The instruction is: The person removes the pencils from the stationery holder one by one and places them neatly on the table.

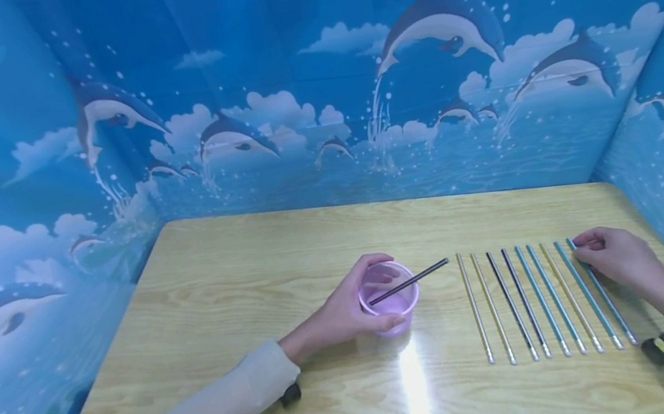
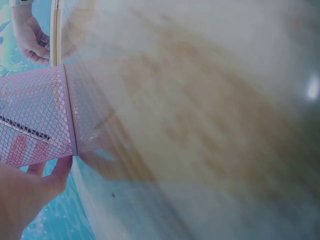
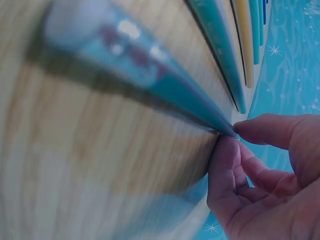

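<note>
My left hand (image 1: 345,310) grips a pink mesh pencil cup (image 1: 399,330) around its side, fingers at the far side and thumb at the near side. A black pencil (image 1: 421,275) leans in the cup, its upper end sticking out past the rim to the right. At the right, my right hand (image 1: 627,261) pinches the far end of the rightmost blue-green pencil (image 1: 612,307) between thumb and forefinger. In the right wrist view this pencil (image 3: 170,90) lies along the tabletop, its eraser end close to the camera.
Left of the held pencil, several pencils lie side by side in a row, among them a teal pencil (image 1: 589,296), a yellow pencil (image 1: 571,297) and a black pencil (image 1: 525,303). They rest on a wood-grain table (image 1: 219,275), enclosed by a dolphin-print curtain (image 1: 283,63).
</note>
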`<move>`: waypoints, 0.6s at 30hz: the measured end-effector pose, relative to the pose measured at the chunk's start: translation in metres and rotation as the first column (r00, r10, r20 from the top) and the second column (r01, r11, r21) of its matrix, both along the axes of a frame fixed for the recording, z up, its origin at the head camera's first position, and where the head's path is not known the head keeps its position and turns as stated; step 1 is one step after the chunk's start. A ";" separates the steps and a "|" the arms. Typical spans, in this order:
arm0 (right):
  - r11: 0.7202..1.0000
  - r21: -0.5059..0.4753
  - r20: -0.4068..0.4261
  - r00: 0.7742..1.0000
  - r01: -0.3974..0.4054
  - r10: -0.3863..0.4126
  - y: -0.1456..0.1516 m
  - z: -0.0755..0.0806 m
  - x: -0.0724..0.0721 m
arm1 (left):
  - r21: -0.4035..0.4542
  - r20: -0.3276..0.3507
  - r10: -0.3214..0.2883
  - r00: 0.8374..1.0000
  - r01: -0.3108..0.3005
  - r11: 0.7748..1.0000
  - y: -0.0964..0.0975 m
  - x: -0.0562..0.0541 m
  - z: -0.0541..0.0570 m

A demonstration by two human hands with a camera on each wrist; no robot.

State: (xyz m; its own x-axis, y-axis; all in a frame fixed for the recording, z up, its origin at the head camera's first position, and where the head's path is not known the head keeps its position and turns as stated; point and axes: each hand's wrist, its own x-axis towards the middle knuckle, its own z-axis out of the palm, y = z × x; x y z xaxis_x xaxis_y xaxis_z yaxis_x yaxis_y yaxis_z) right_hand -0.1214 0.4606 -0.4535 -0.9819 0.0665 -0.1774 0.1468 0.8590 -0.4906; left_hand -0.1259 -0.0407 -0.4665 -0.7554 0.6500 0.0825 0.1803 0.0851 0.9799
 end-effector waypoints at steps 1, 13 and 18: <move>1.000 0.001 -0.003 1.000 0.001 -0.001 -0.001 0.000 0.000 | 0.001 0.001 0.000 1.000 0.000 1.000 0.000 0.000 0.000; 0.996 -0.034 -0.005 0.996 0.084 -0.084 -0.003 -0.003 0.007 | -0.012 0.006 0.007 1.000 -0.007 1.000 0.000 0.003 0.003; 0.986 -0.104 0.012 0.992 0.129 -0.128 -0.009 0.000 0.013 | -0.007 0.013 0.010 1.000 -0.010 1.000 0.000 0.003 0.005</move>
